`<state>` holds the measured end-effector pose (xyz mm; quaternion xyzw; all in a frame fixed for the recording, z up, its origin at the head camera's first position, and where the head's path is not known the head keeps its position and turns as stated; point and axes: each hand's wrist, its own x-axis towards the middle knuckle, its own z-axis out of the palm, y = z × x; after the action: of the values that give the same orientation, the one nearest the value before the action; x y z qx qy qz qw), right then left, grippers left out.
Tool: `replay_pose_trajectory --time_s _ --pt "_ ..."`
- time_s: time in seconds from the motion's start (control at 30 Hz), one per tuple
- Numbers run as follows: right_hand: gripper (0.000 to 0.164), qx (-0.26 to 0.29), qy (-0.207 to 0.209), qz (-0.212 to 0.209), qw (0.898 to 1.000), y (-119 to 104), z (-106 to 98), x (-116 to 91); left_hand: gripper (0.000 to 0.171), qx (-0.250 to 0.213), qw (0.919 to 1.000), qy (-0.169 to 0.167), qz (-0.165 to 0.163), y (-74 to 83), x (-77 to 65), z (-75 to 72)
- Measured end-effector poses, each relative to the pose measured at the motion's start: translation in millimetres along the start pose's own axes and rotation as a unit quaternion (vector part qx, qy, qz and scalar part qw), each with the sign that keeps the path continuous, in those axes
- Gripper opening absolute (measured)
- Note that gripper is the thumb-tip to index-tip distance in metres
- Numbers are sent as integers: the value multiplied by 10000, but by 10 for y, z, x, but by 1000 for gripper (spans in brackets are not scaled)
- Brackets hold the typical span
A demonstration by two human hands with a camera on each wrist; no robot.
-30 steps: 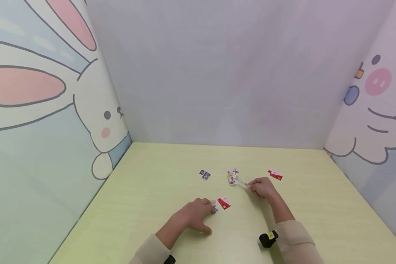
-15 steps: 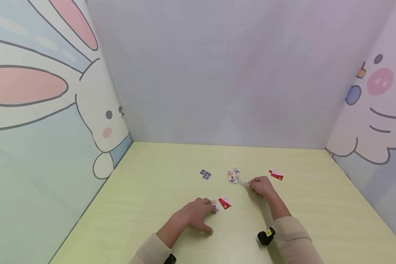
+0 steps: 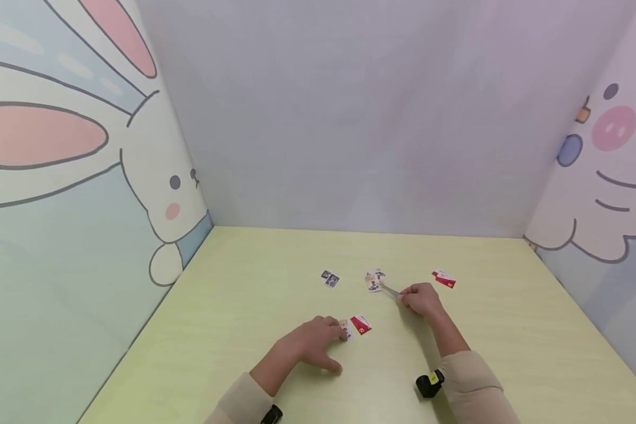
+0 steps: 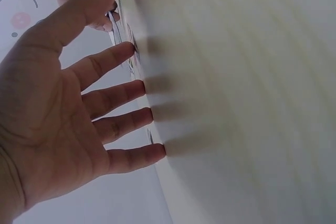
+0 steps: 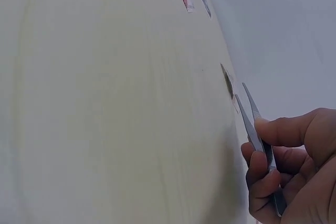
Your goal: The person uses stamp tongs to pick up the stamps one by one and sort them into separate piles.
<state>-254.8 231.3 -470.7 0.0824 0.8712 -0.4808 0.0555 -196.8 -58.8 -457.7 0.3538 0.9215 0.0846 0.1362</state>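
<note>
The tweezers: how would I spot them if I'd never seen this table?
Start at the pale yellow table, then find the person's right hand. The tweezers stick out from its grip: slim, grey and two-pronged, unlike the flat printed cards near their tips.

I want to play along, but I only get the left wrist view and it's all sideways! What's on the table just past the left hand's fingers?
Observer: In the head view, a red-and-white piece lies just to the right of the picture card that the left hand partly covers.
Operator: Cool! And is the right hand squeezing the tweezers all the way shut?
Observer: No, the right wrist view shows their two tips standing apart.
</note>
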Motion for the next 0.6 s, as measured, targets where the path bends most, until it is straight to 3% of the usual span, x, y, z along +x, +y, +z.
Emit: replay_pose_trajectory --time_s 0.2,0.6 --pt "13 -214 270 -156 9993 28 -32 -84 49 -178 9998 -28 8 -35 -3 13" --pt "15 88 -34 -239 9997 74 -100 -238 47 -315 9994 -116 6 -28 6 -16"
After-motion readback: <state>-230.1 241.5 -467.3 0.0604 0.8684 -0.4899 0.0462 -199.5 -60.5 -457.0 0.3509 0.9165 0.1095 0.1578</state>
